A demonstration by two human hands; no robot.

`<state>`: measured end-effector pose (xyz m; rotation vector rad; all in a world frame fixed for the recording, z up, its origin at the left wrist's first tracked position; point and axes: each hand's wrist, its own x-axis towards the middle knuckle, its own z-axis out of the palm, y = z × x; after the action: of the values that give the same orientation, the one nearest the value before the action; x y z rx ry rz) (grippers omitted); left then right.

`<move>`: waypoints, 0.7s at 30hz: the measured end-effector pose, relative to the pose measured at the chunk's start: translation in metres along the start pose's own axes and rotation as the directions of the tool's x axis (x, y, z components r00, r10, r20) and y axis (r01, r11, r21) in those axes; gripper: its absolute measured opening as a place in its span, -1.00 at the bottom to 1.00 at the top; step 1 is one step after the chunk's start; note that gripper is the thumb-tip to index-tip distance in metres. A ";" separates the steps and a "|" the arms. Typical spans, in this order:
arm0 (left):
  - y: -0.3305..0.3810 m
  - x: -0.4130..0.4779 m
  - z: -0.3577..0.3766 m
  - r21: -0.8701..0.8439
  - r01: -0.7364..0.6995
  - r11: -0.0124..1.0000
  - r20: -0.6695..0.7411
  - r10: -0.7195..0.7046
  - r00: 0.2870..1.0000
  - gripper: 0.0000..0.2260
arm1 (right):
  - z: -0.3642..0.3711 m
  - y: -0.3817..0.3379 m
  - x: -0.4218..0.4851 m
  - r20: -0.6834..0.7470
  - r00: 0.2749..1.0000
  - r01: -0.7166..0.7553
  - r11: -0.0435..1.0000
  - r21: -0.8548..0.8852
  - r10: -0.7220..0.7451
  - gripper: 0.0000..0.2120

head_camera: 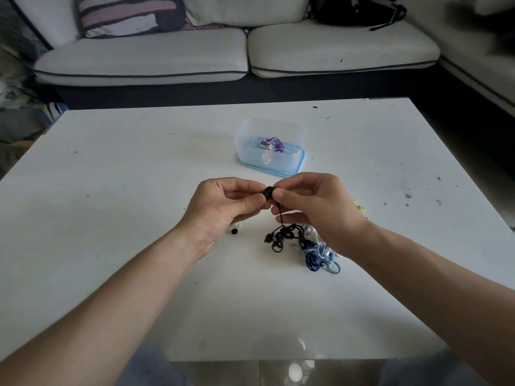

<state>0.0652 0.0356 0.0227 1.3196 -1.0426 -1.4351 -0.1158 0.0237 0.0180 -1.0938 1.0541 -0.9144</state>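
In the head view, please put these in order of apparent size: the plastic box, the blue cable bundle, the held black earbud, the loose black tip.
1. plastic box
2. blue cable bundle
3. held black earbud, partly hidden
4. loose black tip; close to the earbud, so unsure

Sofa (139,59): pale, dark-piped, facing me
Cushion (131,15): striped, sofa's left end
Counter (111,190): white, scuffed, before me
Floor (278,371): glossy, catching light

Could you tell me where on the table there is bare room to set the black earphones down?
Bare table lies left of the left hand, and more nearest the viewer. Crowded: tangled earphones under the right hand; plastic box just beyond.
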 end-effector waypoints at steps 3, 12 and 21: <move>0.000 0.000 0.000 -0.028 0.026 0.999 0.004 -0.026 1.000 -0.85 | 0.000 -0.001 0.000 -0.010 0.999 0.041 0.998 -0.055 -0.042 -0.96; 0.003 -0.001 -0.003 0.012 0.000 1.000 0.047 0.000 0.999 -0.84 | -0.003 -0.004 0.002 0.012 1.000 -0.015 1.000 -0.013 0.015 -0.96; 0.001 -0.002 0.000 0.052 -0.030 0.998 0.010 0.029 1.000 -0.85 | -0.002 -0.002 0.001 -0.007 1.000 -0.003 1.000 -0.015 0.003 -0.93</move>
<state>0.0652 0.0376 0.0243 1.3301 -1.1074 -1.4017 -0.1172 0.0218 0.0196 -1.1015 1.0700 -0.9096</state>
